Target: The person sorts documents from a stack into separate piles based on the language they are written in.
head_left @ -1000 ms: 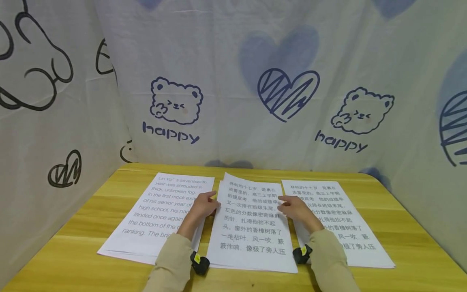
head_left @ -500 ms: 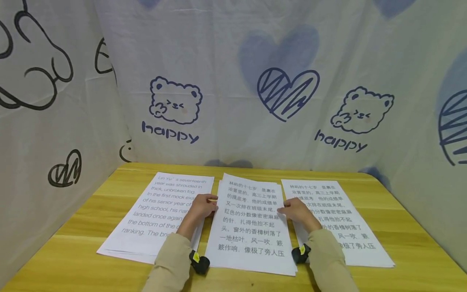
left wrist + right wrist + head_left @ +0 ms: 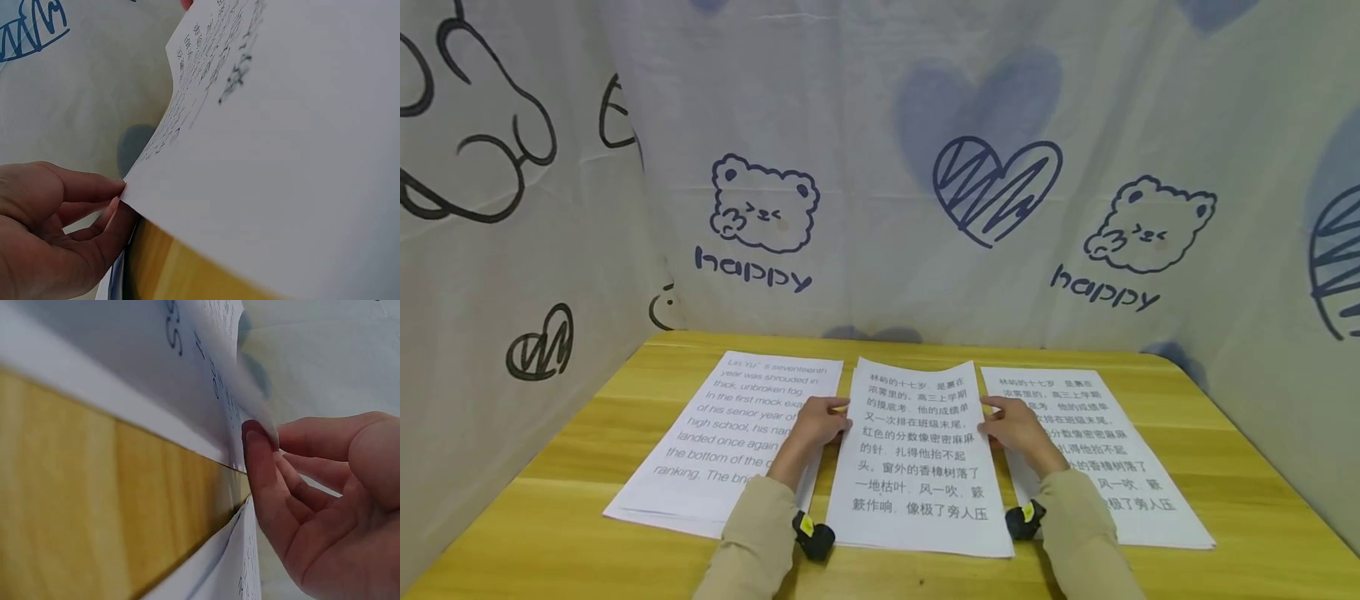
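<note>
A printed sheet of paper (image 3: 917, 467) with Chinese text lies between my hands in the head view, its far edge bowed with both corners raised. My left hand (image 3: 820, 422) pinches its left edge between thumb and fingers; the left wrist view shows that grip (image 3: 69, 225) at the paper's edge. On the opposite edge my right hand (image 3: 1017, 427) pinches the sheet; in the right wrist view the hand (image 3: 331, 494) has its thumb against one face and fingers against the other. Beneath the lifted sheet, Latin letters show on paper (image 3: 206, 381).
Papers with English text (image 3: 700, 450) lie to the left, partly under my left forearm. To the right, papers with Chinese text (image 3: 1150, 525) are partly covered by my right forearm. All rest on a yellow wooden table (image 3: 535, 500), with a printed cloth (image 3: 880, 208) hanging behind.
My right hand has shifted its grip along the sheet's right edge. The sheet's far right corner has risen, so its top edge now bows, and the offset edges beneath it no longer show.
</note>
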`<state>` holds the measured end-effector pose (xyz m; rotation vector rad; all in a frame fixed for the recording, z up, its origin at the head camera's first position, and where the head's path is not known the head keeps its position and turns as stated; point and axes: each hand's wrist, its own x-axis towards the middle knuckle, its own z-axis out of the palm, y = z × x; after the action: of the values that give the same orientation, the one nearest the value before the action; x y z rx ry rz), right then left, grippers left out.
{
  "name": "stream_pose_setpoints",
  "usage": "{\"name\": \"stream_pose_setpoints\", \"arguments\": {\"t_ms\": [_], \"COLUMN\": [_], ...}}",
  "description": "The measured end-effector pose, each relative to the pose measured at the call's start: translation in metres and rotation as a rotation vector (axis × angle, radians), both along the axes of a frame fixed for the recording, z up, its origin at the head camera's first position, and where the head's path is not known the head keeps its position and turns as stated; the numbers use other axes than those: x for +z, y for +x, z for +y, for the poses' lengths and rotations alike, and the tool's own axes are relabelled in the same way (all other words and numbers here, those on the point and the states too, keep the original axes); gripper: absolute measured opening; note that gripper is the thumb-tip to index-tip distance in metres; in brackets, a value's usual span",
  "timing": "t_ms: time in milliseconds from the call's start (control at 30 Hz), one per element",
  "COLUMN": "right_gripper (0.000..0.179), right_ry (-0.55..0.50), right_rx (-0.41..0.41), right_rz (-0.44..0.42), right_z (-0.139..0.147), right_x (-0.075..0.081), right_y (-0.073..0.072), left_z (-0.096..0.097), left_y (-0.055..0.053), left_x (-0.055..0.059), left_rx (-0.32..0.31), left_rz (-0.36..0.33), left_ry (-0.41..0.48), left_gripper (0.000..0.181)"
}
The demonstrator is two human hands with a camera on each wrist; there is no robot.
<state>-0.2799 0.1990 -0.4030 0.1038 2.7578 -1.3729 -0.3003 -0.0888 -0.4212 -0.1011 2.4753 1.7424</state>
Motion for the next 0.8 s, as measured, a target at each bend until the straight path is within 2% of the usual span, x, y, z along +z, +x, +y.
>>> {"name": "stream_pose_setpoints", "arguments": {"t_ms": [233, 500, 600, 667, 733, 800], "right_gripper": [0.055, 0.058, 0.056, 0.057, 0.057, 0.06], "right_ry": [-0.098, -0.147, -0.148, -0.139, -0.117, -0.085], "right_rx": [-0.008, -0.077, -0.117, -0.108, -0.094, -0.051], "right_rz": [0.02, 0.01, 0.016, 0.022, 0.038, 0.066], "right_z": [0.007, 0.015, 0.016, 0.018, 0.024, 0.043], "right_x": [0.001, 0.014, 0.019, 0.021, 0.017, -0.003], "right_y": [-0.003, 0.0, 0.002, 0.002, -0.004, -0.027], "left_z": [-0.001, -0.003, -0.001, 0.002, 0.004, 0.009], "left_y": [0.0, -0.001, -0.001, -0.002, -0.003, -0.005], "left_x": [0.001, 0.005, 0.007, 0.009, 0.012, 0.015], "left_rx": [0.002, 0.02, 0.032, 0.04, 0.033, 0.011], "left_rz": [0.027, 0.036, 0.049, 0.056, 0.063, 0.068], "left_ry": [0.038, 0.224, 0.256, 0.264, 0.257, 0.232], "left_gripper": [0.044, 0.043, 0.043, 0.043, 0.043, 0.043]}}
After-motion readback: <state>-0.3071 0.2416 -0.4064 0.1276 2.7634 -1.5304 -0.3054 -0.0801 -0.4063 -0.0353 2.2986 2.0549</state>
